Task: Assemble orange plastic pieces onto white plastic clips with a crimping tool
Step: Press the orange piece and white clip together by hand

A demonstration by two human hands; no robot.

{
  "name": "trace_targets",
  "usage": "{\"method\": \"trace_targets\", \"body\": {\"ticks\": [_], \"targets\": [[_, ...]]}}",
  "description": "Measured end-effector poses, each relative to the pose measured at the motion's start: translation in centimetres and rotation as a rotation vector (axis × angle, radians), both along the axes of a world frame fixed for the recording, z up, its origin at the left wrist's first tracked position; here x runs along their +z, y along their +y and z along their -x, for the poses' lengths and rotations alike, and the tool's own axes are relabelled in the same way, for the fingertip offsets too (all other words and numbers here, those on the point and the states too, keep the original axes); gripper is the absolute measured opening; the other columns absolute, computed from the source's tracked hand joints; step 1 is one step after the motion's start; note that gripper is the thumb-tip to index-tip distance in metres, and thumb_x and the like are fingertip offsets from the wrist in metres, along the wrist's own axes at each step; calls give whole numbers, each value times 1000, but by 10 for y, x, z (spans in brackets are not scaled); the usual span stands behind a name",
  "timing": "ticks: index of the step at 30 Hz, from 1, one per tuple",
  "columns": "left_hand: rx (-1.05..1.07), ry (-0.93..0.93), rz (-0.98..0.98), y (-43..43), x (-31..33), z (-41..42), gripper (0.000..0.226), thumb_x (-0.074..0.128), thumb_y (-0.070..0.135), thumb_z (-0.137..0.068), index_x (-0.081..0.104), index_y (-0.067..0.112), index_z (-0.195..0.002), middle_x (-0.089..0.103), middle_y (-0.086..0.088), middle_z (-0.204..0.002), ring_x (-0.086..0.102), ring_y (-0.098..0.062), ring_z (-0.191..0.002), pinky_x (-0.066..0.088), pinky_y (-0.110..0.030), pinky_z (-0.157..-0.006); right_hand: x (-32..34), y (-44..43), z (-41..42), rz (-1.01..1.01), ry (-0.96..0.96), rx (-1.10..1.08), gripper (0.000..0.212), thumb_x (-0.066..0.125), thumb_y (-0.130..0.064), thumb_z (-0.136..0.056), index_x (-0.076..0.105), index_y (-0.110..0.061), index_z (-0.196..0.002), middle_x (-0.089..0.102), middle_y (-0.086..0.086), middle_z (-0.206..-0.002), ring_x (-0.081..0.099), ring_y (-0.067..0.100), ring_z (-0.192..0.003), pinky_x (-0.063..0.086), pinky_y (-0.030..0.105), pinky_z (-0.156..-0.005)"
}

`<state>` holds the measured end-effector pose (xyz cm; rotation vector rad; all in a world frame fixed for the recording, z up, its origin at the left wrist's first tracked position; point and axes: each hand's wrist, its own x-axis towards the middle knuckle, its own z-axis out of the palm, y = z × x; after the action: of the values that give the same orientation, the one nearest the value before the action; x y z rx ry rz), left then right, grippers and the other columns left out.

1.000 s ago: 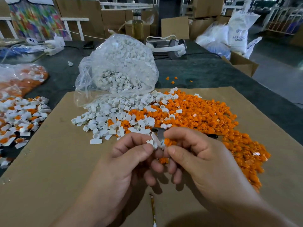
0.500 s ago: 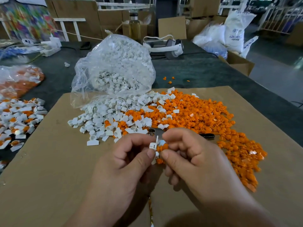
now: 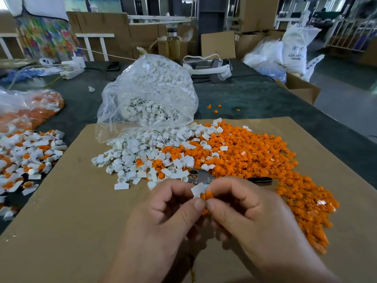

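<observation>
Spanning the whole view, a dark table (image 3: 255,99) carries a large cardboard sheet (image 3: 71,221) that takes up its near half. On the sheet's far edge a clear plastic bag (image 3: 151,92), bulging with white clips, lies on its side with its mouth towards the person. Out of that mouth spreads a white clip heap (image 3: 130,158) across the middle of the cardboard. To its right, and mixing with it where the two meet, lies a wider orange heap (image 3: 257,158) of small plastic pieces, which trails down the right side of the sheet. Off the cardboard, on the left of the table, a pile of joined parts (image 3: 26,158) shows white and orange together. Beyond it sits a second bag (image 3: 30,111) with orange contents.

Both hands are held close together above the near middle of the cardboard, thumbs almost touching. The left hand (image 3: 163,225) pinches a white clip (image 3: 196,189) between thumb and forefinger, its other fingers curled beneath. The right hand (image 3: 257,217) pinches an orange piece (image 3: 207,195) the same way. The piece sits against the lower right edge of the clip.

Just beyond the fingertips the crimping tool (image 3: 201,176) lies at the near edge of the heaps, its metal head showing. Its black handle (image 3: 261,180) points right. Whether the tool touches either hand cannot be told.
</observation>
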<state>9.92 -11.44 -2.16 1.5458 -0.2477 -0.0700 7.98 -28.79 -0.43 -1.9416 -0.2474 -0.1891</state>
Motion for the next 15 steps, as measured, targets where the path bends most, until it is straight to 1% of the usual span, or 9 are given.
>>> {"method": "trace_targets", "body": {"ticks": [2, 3, 5, 6, 8, 9, 11, 13, 15], "targets": [[-1, 18, 5, 0, -4, -3, 22, 89, 38, -71, 75, 31, -86, 73, -9, -71, 69, -24, -60, 54, -26, -56, 1, 0, -1, 215, -155, -24, 8, 58, -38, -91, 63, -42, -95, 64, -16, -90, 65, 5, -75, 53, 19, -59], [-7, 31, 13, 1, -5, -5, 21, 86, 35, -68, 75, 30, -86, 73, -9, -72, 68, -24, -61, 54, -27, -58, 1, 1, -2, 318, -224, -34, 9, 54, -40, -91, 61, -41, -97, 61, -18, -93, 63, 3, -83, 51, 19, -64], [-11, 38, 2, 1, -7, -7, 30, 82, 42, -59, 74, 30, -86, 71, -9, -75, 66, -25, -65, 53, -32, -62, 1, 3, -2, 421, -307, -25, 13, 50, -37, -93, 61, -37, -100, 59, -19, -97, 60, 2, -88, 49, 20, -67], [-7, 32, -9, 1, -9, -7, 36, 80, 47, -56, 74, 31, -88, 70, -9, -77, 64, -25, -67, 52, -34, -64, -1, 4, -3, 444, -331, -21, 15, 49, -35, -94, 62, -33, -101, 58, -19, -98, 60, 1, -88, 48, 20, -68], [-5, 37, 9, 0, -11, -7, 43, 78, 52, -55, 74, 30, -91, 68, -11, -79, 61, -24, -70, 50, -38, -66, -2, 4, -3, 470, -358, -33, 17, 49, -34, -94, 64, -30, -100, 59, -16, -97, 59, 1, -86, 48, 19, -67], [-8, 46, 27, 0, -11, -7, 45, 78, 54, -57, 75, 28, -93, 67, -11, -79, 60, -22, -70, 48, -38, -67, -2, 4, -3, 474, -362, -42, 16, 50, -34, -94, 64, -30, -99, 60, -16, -95, 59, 1, -84, 48, 19, -66], [-10, 41, 6, 0, -12, -7, 46, 77, 58, -59, 76, 27, -94, 68, -6, -77, 60, -18, -69, 46, -34, -65, -2, 4, -3, 488, -359, -55, 14, 51, -34, -92, 64, -31, -96, 59, -17, -90, 58, 1, -80, 46, 19, -63], [-36, 76, 18, 0, -12, -7, 42, 79, 53, -62, 77, 25, -93, 69, -7, -74, 61, -19, -66, 48, -34, -63, -2, 3, -3, 501, -362, -71, 13, 52, -35, -90, 63, -31, -93, 58, -16, -85, 57, 3, -75, 45, 21, -59], [-68, 126, 58, 0, -9, -8, 28, 81, 39, -67, 77, 22, -89, 65, -11, -68, 60, -22, -59, 48, -31, -56, -2, 3, -2, 505, -368, -86, 14, 52, -37, -90, 64, -31, -92, 59, -15, -85, 58, 4, -73, 46, 22, -57]]}}
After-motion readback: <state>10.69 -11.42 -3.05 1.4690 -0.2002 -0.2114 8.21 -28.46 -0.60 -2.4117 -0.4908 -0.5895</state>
